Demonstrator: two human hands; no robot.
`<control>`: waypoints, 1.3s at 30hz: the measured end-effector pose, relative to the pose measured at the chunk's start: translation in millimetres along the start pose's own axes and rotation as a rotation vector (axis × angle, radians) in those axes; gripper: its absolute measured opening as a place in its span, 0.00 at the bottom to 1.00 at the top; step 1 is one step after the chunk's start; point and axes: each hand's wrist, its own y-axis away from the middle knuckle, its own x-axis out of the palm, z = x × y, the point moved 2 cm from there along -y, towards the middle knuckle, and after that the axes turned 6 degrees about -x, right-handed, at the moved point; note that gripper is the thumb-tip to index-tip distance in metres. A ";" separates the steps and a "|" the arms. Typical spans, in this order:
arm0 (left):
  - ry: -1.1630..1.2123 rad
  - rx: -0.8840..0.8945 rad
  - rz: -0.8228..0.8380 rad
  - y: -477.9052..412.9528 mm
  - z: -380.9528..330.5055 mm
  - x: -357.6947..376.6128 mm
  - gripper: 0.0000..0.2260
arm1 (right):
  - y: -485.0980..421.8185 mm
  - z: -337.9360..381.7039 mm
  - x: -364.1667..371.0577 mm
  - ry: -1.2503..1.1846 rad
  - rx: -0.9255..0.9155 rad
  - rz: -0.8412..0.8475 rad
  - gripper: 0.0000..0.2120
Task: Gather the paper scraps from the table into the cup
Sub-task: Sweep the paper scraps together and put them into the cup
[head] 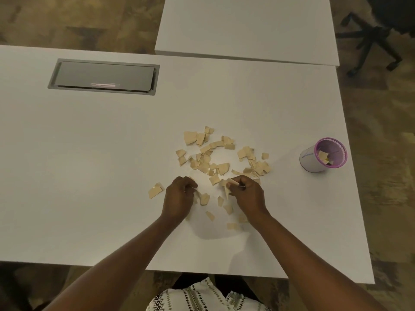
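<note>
**Both hands in the pile, cup waiting off to the side**

The cup (pixel 312 161) stands upright on the white table (pixel 89 153), its purple-rimmed mouth facing up and a few pieces already inside. Left of the cup and well apart from it lie the paper scraps (pixel 222 168), a loose scatter whose long axis runs across the table towards the cup. At the near edge of that scatter, the right hand (pixel 246 195) pinches a small bunch of scraps, one sliver hanging point-down. Further from the cup, the left hand (pixel 178 195) is curled over more pieces; whether it grips any, I cannot tell. The hands are near each other, not touching.
</note>
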 end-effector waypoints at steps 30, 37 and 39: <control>0.015 0.315 0.236 -30.5 -312.9 187.7 0.10 | -69.1 10.6 -255.2 0.366 -0.058 -0.485 0.07; -0.110 0.355 0.288 -37.1 -313.6 203.1 0.13 | -75.7 10.6 -265.4 0.417 -0.063 -0.383 0.06; -0.133 0.386 0.301 -35.9 -310.9 203.2 0.15 | -75.7 11.0 -266.5 0.432 -0.075 -0.378 0.06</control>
